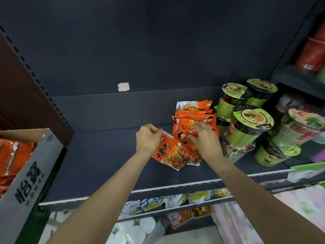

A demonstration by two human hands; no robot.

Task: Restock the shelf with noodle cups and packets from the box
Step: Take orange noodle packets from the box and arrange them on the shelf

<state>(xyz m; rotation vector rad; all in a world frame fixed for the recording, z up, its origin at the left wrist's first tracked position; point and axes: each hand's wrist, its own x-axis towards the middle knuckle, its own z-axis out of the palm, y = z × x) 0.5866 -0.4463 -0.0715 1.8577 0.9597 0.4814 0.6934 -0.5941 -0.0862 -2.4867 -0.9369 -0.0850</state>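
Note:
Several orange noodle packets (193, 115) lie in an overlapping row on the dark shelf (105, 155), right of its middle. The nearest packet (173, 154) lies flat at the front of the row. My left hand (147, 138) pinches that packet's top left edge. My right hand (204, 138) has its fingers curled on the packets just behind it. Green noodle cups (246, 124) are stacked to the right of the packets. A cardboard box (26, 173) at the left edge holds more orange packets (12, 155).
The shelf's left half is bare, with a white sticker (123, 87) on the back panel. Red and green cups (299, 131) crowd the right end. Lower shelves (175, 201) hold yellow and white packets and white bowls.

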